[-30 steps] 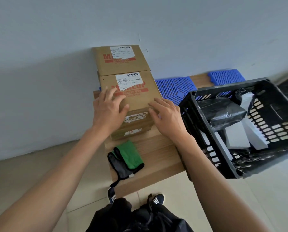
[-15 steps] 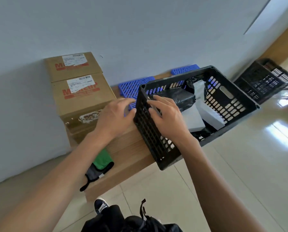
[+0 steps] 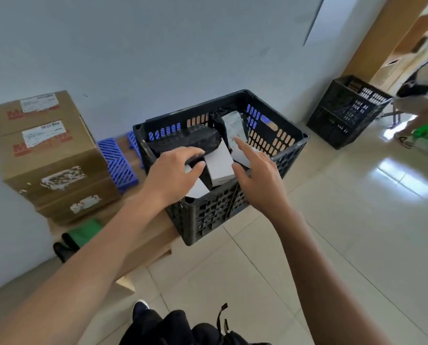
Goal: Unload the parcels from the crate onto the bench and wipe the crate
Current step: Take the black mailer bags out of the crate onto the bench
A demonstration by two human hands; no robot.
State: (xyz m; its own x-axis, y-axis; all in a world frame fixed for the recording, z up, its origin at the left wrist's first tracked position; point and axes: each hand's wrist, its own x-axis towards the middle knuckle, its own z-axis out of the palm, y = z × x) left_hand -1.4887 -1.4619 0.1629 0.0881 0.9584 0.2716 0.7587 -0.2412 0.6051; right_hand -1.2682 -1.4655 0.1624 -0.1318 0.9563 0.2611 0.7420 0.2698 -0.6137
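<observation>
On the desk (image 3: 143,247), against the wall: black slatted crate (image 3: 233,207), one corner hanging past the desk edge. Inside: long black wrapped parcel (image 3: 183,140) along the far left, white box (image 3: 220,165) in the middle, black bag with a white label (image 3: 233,125) propped at the back, another white piece under the left wrist (mostly hidden). Left of the crate: two stacked cardboard boxes (image 3: 48,155), blue plastic grids (image 3: 118,163), green and black cloth (image 3: 78,237) near the front edge. Over the crate, left hand (image 3: 173,175) palm down, fingers curled onto the end of the black parcel, thumb by the white box; grip loose, not clenched round anything. Right hand (image 3: 255,175) spread above the white box, index finger stretched toward the label, grip released. Second black crate (image 3: 344,110) on the floor, well apart.
</observation>
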